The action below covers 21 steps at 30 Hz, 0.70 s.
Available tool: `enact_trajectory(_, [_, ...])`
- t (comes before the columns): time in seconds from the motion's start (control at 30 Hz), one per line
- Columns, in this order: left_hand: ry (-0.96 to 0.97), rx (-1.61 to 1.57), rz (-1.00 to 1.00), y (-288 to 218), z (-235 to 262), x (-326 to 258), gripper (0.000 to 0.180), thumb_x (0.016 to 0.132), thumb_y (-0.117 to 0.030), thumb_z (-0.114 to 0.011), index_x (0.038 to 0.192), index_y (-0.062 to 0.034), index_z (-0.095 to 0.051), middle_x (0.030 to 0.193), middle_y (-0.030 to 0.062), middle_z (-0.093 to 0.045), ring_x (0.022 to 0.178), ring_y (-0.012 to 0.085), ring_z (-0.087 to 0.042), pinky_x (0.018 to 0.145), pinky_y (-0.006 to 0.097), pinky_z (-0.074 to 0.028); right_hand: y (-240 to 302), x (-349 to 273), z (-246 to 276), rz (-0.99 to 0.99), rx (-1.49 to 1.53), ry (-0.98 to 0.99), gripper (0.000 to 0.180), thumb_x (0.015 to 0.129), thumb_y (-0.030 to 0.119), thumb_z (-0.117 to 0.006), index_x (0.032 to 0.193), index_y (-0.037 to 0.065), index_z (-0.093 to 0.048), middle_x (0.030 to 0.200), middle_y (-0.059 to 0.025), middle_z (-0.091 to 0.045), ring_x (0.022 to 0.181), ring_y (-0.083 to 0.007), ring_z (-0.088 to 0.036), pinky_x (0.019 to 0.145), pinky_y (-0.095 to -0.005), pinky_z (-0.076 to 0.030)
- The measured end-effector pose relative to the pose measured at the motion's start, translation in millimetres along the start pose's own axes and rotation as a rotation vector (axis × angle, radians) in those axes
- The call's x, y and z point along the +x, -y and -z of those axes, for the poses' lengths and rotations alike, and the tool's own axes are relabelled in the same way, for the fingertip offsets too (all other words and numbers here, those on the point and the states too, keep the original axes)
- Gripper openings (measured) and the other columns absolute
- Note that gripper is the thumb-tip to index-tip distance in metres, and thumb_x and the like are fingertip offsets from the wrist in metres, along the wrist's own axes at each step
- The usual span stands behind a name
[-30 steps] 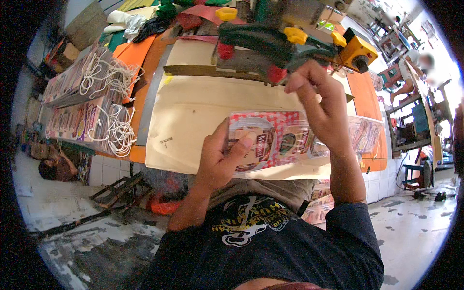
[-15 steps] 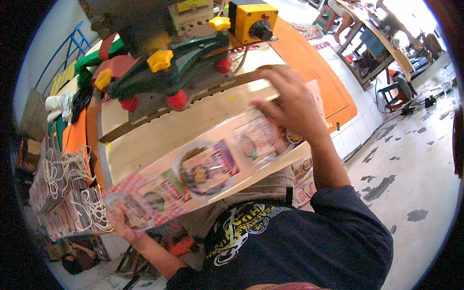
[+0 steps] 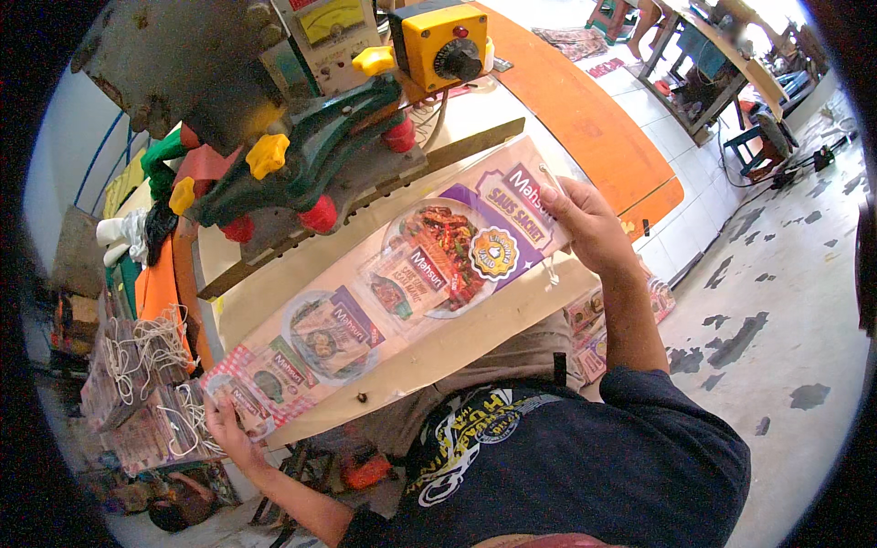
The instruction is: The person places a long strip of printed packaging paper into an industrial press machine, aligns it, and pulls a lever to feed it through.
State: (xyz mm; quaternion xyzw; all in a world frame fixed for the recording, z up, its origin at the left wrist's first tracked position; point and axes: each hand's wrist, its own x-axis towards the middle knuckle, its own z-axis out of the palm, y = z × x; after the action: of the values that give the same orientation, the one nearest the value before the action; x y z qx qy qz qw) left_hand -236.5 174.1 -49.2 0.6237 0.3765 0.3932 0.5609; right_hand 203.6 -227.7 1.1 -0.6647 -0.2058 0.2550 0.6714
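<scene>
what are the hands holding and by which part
A long printed strip in clear plastic: the left hand holds its red-checked end, the right hand its opposite end.

The printed strip (image 3: pixel 376 294) and dark shirt (image 3: pixel 575 457) are legibly lettered.

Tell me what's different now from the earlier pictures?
The left hand has carried the red-checked end of the long pink printed plastic strip out to the person's left. The right hand, raised off the strip a second ago, has come down and now holds its upper-right end. The head view has turned too. The left grip stays on the checked end; the white-corded printed stacks stay put.
</scene>
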Motion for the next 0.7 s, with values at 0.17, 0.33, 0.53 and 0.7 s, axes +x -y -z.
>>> enact_trajectory(0.17, [-0.134, 0.932, -0.280, -63, -40, 5, 0.037, 0.100, -0.023, -0.062, 0.127, 0.0017, -0.060, 0.116, 0.0124, -0.067, 0.101, 0.0233, -0.064, 0.092, 0.034, -0.049, 0, -11, -8, 0.027, 0.123, -0.006, 0.043, 0.102, 0.038, -0.057, 0.116, -0.002, -0.062, 0.078, -0.0012, -0.065, 0.057, -0.0037, -0.059, 0.044, -0.0189, -0.041])
enact_trajectory(0.33, [-0.344, 0.955, -0.632, -101, -108, -8, 0.029, 0.098, -0.021, -0.064, 0.116, 0.0014, -0.066, 0.110, 0.0133, -0.069, 0.101, 0.0259, -0.064, 0.091, 0.036, -0.050, -1, -19, -16, 0.049, 0.139, 0.055, 0.045, 0.103, 0.038, -0.057, 0.120, -0.003, -0.061, 0.084, -0.0030, -0.067, 0.065, -0.0053, -0.063, 0.050, -0.0189, -0.048])
enact_trajectory(0.53, [0.443, 0.592, -0.897, -142, -244, -17, 0.029, 0.090, -0.020, -0.070, 0.112, -0.0001, -0.068, 0.103, 0.0136, -0.068, 0.096, 0.0279, -0.065, 0.089, 0.037, -0.050, -2, -29, -31, 0.091, 0.093, 0.093, 0.047, 0.102, 0.037, -0.058, 0.124, -0.005, -0.060, 0.098, -0.0070, -0.069, 0.086, -0.0096, -0.065, 0.076, -0.0254, -0.054])
enact_trajectory(0.7, [0.820, 0.477, -0.869, -165, -337, -13, 0.030, 0.086, -0.025, -0.077, 0.102, -0.0009, -0.068, 0.094, 0.0135, -0.067, 0.085, 0.0238, -0.064, 0.079, 0.037, -0.051, -2, -38, -42, 0.133, 0.086, 0.108, 0.046, 0.102, 0.035, -0.059, 0.125, -0.005, -0.060, 0.097, -0.0073, -0.068, 0.084, -0.0099, -0.065, 0.070, -0.0244, -0.054])
